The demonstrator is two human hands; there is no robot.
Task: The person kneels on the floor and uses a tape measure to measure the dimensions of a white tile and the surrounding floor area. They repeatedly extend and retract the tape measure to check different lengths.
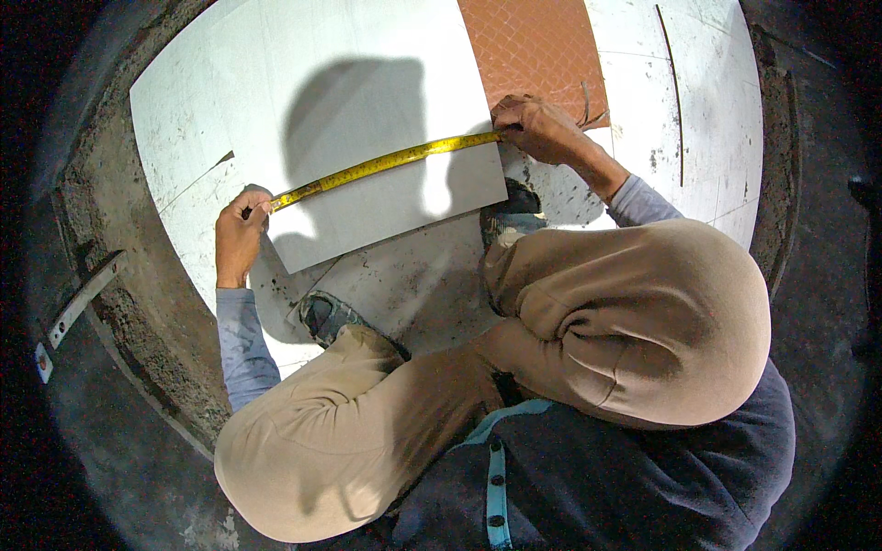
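A yellow tape measure blade (386, 163) stretches slantwise across a white panel (381, 220), a little in from its near edge. My left hand (241, 234) pinches the tape's left end at the panel's left edge. At the panel's right edge my right hand (542, 129) is closed over the other end. No tape case shows; whatever else is inside my right fingers is hidden. An orange-brown sheet with a scale-like pattern (537, 50) lies along the panel's right side, just beyond my right hand.
My shoes (329, 317) stand close to the panel's near edge on dirty white floor tiles (643, 119). A long thin dark strip (673, 96) lies at the right. Rough grey-brown ground borders the tiles, with a flat metal bar (84, 298) at the far left.
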